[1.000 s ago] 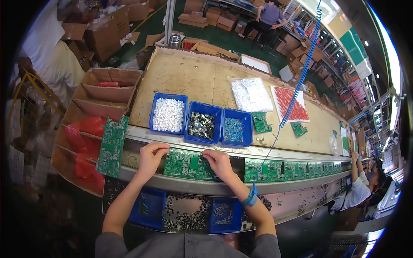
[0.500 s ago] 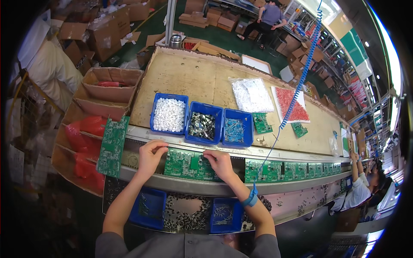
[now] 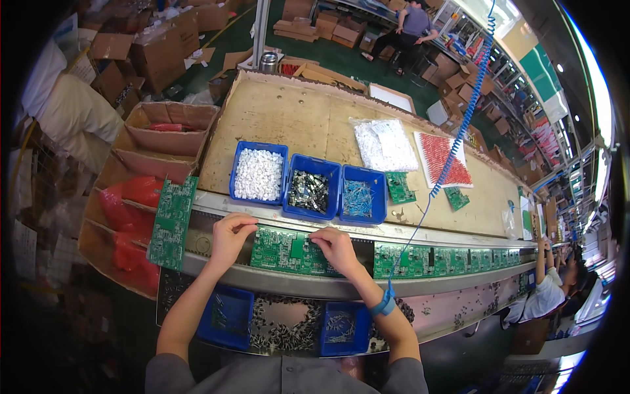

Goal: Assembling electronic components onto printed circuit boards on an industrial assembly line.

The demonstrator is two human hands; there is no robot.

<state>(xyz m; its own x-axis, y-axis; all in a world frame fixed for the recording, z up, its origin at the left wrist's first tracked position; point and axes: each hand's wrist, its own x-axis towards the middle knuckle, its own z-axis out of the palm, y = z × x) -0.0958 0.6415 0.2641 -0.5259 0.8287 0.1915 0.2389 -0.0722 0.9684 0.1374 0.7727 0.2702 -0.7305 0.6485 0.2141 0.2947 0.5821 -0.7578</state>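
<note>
A green circuit board (image 3: 281, 253) lies in the metal rail in front of me. My left hand (image 3: 230, 238) is at its upper left corner, thumb and fingertips pinched together. My right hand (image 3: 336, 249) is over the right part of the board, its fingers also closed in a pinch near the far edge. Whatever sits between the fingertips of either hand is too small or hidden to make out. Behind the rail stand blue bins holding white parts (image 3: 258, 174), dark metallic parts (image 3: 308, 192) and light-blue leaded components (image 3: 357, 199).
More boards (image 3: 453, 261) line the rail rightward; another board (image 3: 172, 223) lies across it at left. Blue bins (image 3: 225, 318) and loose parts (image 3: 289, 327) fill the near tray. A coiled blue cord (image 3: 467, 118) runs to my right wrist strap (image 3: 384, 303). A co-worker (image 3: 548, 289) sits far right.
Both hands stay almost still over the board, the right wrist shifting only slightly. The blue cord has swung a little to the right. A pale fabric shape at the far left has shifted.
</note>
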